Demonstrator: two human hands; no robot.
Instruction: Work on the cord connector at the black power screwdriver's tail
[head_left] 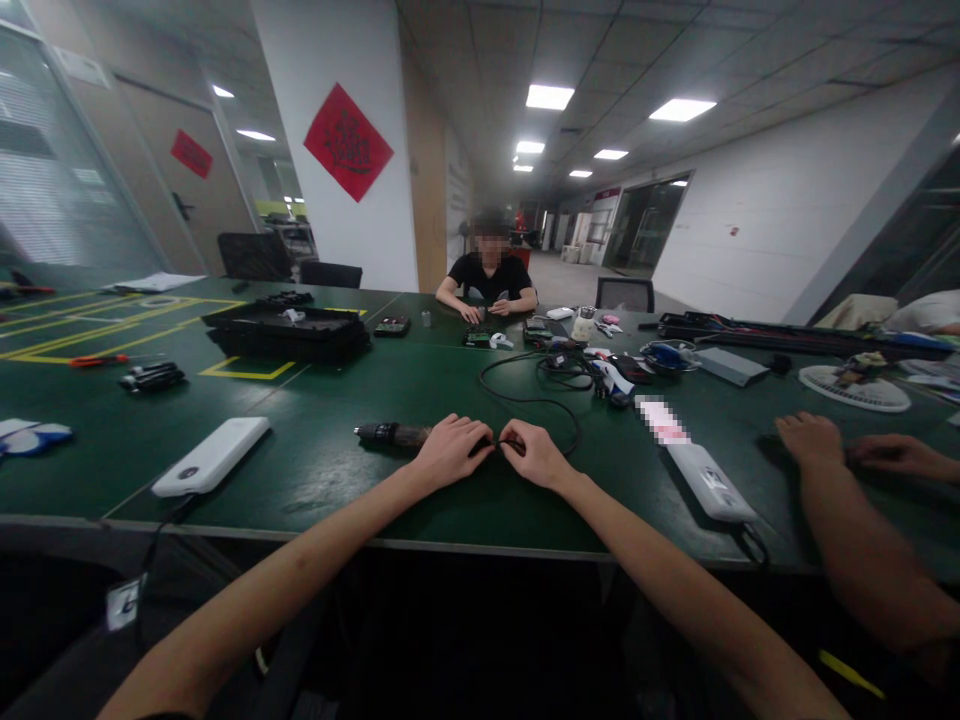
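Observation:
On the green table in front of me lies a dark electric screwdriver, its tip pointing left. Closed over its rear end is my left hand, which hides that part of the handle. A black cable curves across the table behind my hands and comes round to the right one. Fingers bent in a pinch, my right hand grips the cable close to the tool's tail. Only a small gap separates the two hands, and the joint between cable and screwdriver is too small to make out.
White power banks lie left and right. A black plastic housing and an orange screwdriver are further left. Another person's hands rest at right. A person handles parts opposite, near tangled tools and cables.

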